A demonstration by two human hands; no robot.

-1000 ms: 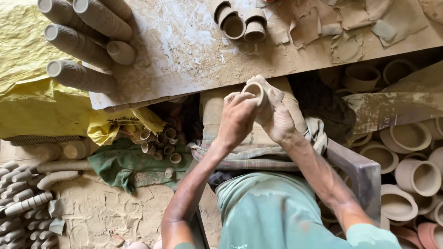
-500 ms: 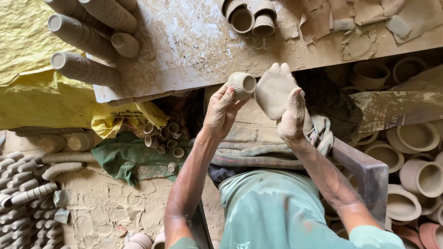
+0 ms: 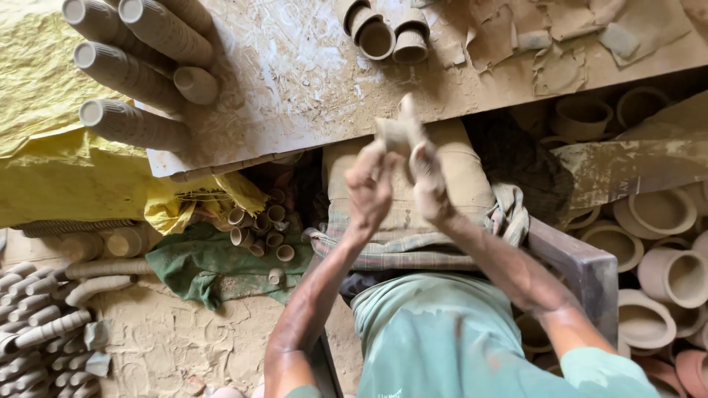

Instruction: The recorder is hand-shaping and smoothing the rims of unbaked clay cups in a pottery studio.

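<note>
left hand (image 3: 371, 186): raised in front of the chest, clay-smeared, fingers curled up around the near left side of a small pale lump of wet clay (image 3: 398, 131); closed on it.
right hand (image 3: 428, 184): beside the left one, thumb and fingers pressed against the right side of the same lump; closed on it. the two hands almost touch.
clay lump: held between both hands, just below the near edge of the clay-streaked wooden board (image 3: 310, 74), above the lap; its exact shape is blurred.
board, far side: three small unfired clay cups (image 3: 383, 31) stand close together, mouths up.
board, left end: long stacks of nested grey-brown clay cups (image 3: 133, 51) lie on their sides, overhanging the board edge.
under the stacks: crumpled yellow plastic sheet (image 3: 44, 125).
below the board: a green cloth (image 3: 214, 262) on the floor with a handful of tiny clay cups (image 3: 258, 225) lying on and beside it.
right side: wide terracotta bowls (image 3: 664, 243) packed together on the ground.
bottom left: rows of slim grey clay cup stacks (image 3: 37, 324) on the dried mud floor.
lap: checked cloth (image 3: 413, 236) over the knees.
</note>
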